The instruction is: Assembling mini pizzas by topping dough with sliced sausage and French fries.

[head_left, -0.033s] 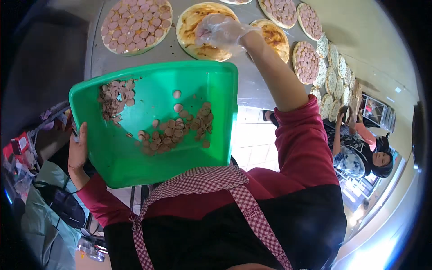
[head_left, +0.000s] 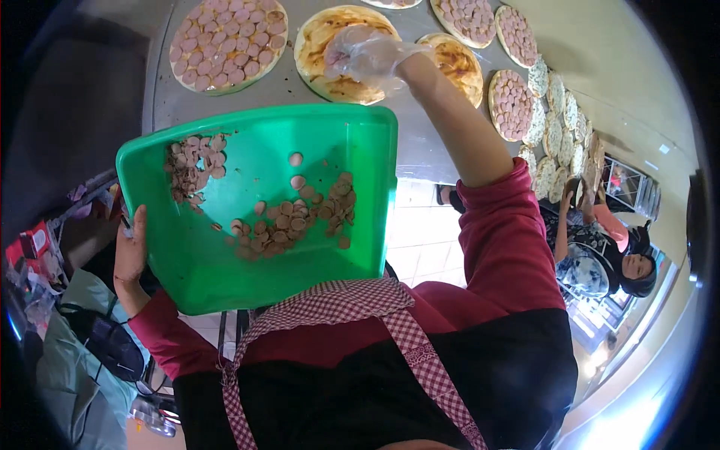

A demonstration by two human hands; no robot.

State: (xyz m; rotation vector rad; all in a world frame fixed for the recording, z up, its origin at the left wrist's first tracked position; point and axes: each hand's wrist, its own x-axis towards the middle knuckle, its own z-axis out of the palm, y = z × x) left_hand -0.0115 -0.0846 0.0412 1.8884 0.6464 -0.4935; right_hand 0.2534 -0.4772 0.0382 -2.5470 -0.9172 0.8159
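My left hand (head_left: 133, 244) grips the left wall of a green plastic bin (head_left: 262, 289), which tilts against my apron. Inside it, round sausage slices (head_left: 281, 229) lie in a loose heap, and a second cluster of sausage slices (head_left: 196, 161) sits in the far left corner. My right hand (head_left: 364, 58), in a clear plastic glove, is over a browned pizza base (head_left: 315, 45) on the table. Its fingers are curled downward at the base; something pinkish shows there, but the glove blurs what they hold. No slices show on the visible part of this base.
A pizza base covered with sausage slices (head_left: 229, 45) lies at the left of the grey table (head_left: 427, 150). Another browned base (head_left: 457, 64) is under my right wrist. Several topped bases (head_left: 512, 105) line the right side. A co-worker (head_left: 600, 247) stands at the far right.
My gloved right hand and wrist have shifted very slightly left over the pizza base. My left hand keeps its hold on the bin.
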